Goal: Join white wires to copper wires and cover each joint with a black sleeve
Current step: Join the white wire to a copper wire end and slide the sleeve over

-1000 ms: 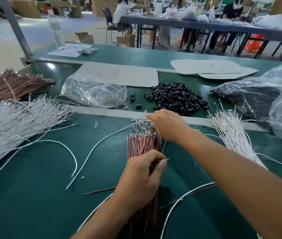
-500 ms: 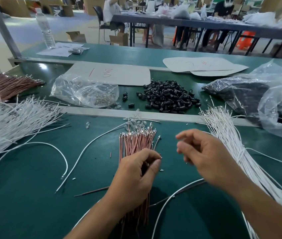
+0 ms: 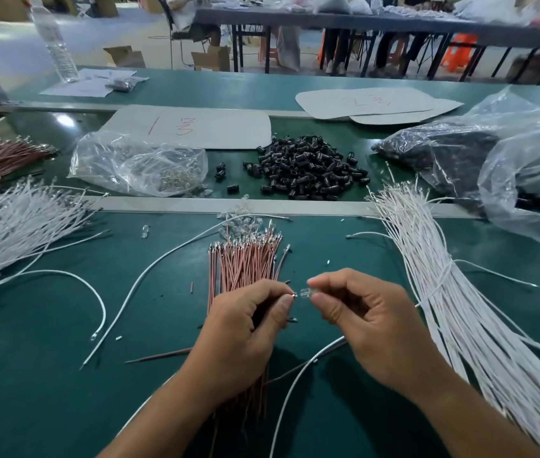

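left hand (image 3: 245, 328) grip pinching 1 copper wire (image 3: 292, 295) at its tip, right hand (image 3: 371, 328) grip pinching a clear piece (image 3: 305, 291) — just beside it

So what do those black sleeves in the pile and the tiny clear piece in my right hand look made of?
Black sleeves: likely moulded plastic or rubber, semi-gloss, with small highlights on the short tubes. Clear piece, pinched in the right hand: transparent plastic or glass, unclear which; it looks see-through and glints.
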Available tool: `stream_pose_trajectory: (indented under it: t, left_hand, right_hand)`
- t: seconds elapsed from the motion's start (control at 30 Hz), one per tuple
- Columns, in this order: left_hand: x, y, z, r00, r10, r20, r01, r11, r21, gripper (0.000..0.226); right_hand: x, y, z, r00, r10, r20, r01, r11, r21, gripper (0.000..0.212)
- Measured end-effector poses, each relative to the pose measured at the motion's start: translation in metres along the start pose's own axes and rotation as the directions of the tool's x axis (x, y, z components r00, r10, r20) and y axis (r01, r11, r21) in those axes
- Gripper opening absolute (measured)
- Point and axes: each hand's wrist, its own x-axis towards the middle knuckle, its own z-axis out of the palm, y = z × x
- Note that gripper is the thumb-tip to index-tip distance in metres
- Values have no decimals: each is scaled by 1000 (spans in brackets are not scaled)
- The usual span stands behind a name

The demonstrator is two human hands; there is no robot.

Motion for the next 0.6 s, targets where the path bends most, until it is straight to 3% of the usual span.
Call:
stream_pose_trajectory:
  t: [0.6]
  left_hand:
    - [0,7,1,1000,5,-14,-5,1000,24,11]
  right_hand:
    - [0,-2,2,996,-43,84,43,999,1,9]
